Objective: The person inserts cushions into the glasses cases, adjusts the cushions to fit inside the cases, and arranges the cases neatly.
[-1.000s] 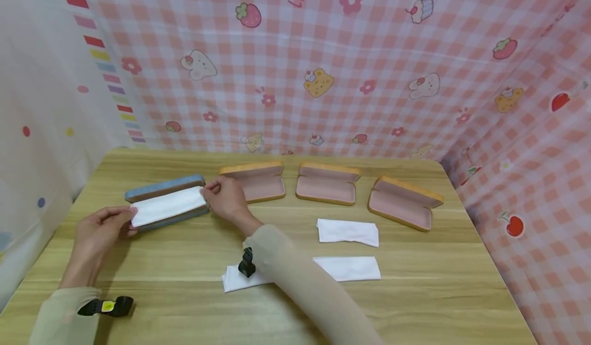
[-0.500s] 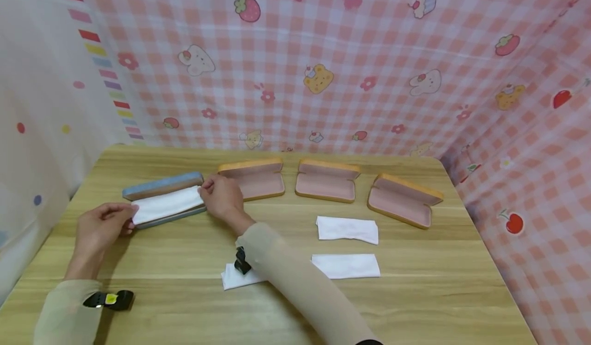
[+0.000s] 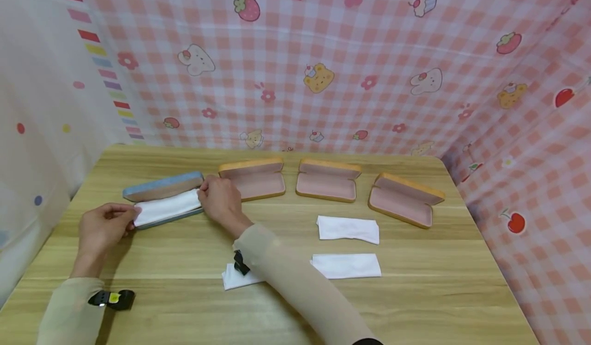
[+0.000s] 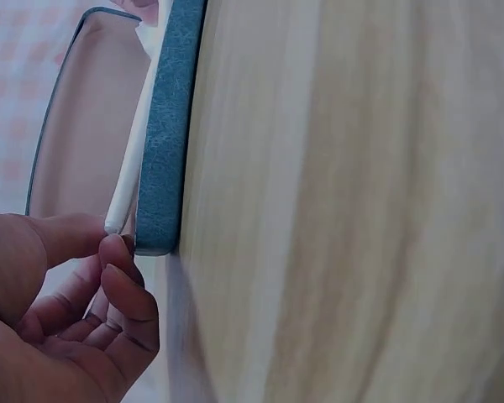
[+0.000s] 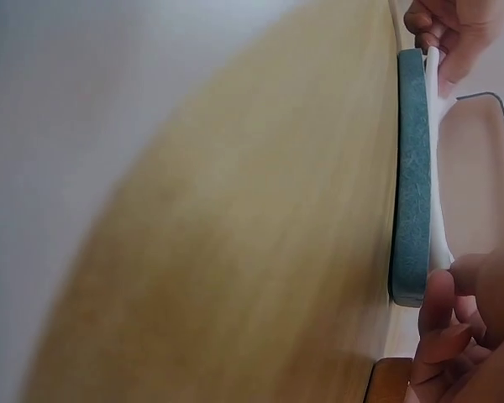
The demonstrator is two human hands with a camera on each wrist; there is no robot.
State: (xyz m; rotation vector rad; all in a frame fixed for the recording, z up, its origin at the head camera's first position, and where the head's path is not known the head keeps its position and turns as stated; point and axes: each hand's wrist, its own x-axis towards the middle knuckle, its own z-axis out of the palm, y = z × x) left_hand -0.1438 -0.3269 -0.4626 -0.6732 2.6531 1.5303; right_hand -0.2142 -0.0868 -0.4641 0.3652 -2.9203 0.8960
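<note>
At the left of the table in the head view lies an open blue glasses case (image 3: pixel 162 185) with a brownish-pink lining. A folded white cloth (image 3: pixel 168 206) spans the case's lower half, its edge right at the rim in the left wrist view. My left hand (image 3: pixel 105 228) pinches the cloth's left end between thumb and fingers. The opposite end is pinched by my right hand (image 3: pixel 221 201), beside the case's right end. In the right wrist view, the blue case's side wall (image 5: pixel 413 180) shows with the cloth (image 5: pixel 438 193) along its top.
Three open yellow glasses cases (image 3: pixel 257 185) (image 3: pixel 326 187) (image 3: pixel 400 206) with pink linings stand in a row along the back. Folded white cloths (image 3: pixel 348 230) (image 3: pixel 353 266) (image 3: pixel 237 278) lie nearer the front, partly under my right forearm. A checked curtain (image 3: pixel 295 53) hangs behind the table.
The white cloth has come down toward the blue case's lower half, and more of the lid lining shows. My left hand has shifted slightly right; both hands keep their pinch.
</note>
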